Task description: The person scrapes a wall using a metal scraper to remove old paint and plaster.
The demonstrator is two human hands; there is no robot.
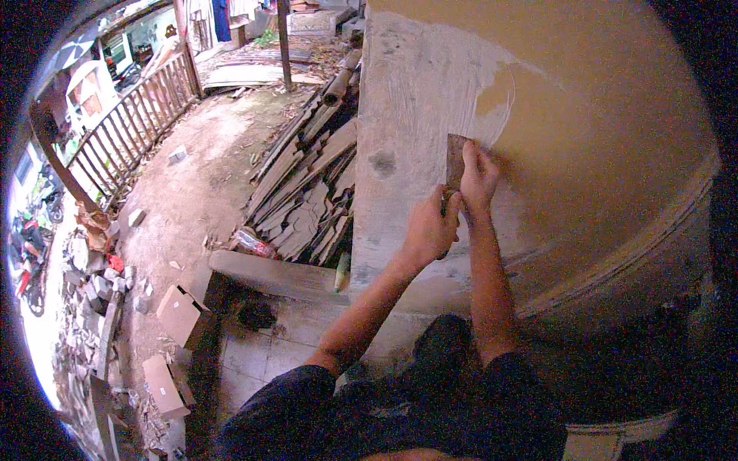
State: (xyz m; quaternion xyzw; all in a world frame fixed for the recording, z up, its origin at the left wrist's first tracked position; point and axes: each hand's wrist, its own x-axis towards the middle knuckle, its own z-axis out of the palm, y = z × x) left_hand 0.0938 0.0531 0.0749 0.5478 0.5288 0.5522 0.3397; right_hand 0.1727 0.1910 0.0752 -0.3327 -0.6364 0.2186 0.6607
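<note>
Scraper [455,163] clamped in your left hand [432,229] and right hand [478,181], press its blade [457,146] evenly along the patchy wall [415,100].

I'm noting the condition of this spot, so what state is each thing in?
Wall: pale on its left part, yellow on the right
Scraper: held, blade at the wall
Left hand: closed around the scraper's lower end
Right hand: fingers on the blade
Upper cardboard box: on the ground; open or shut unclear
Bottle: lying down
Railing: standing
Blue garment: hanging
</note>
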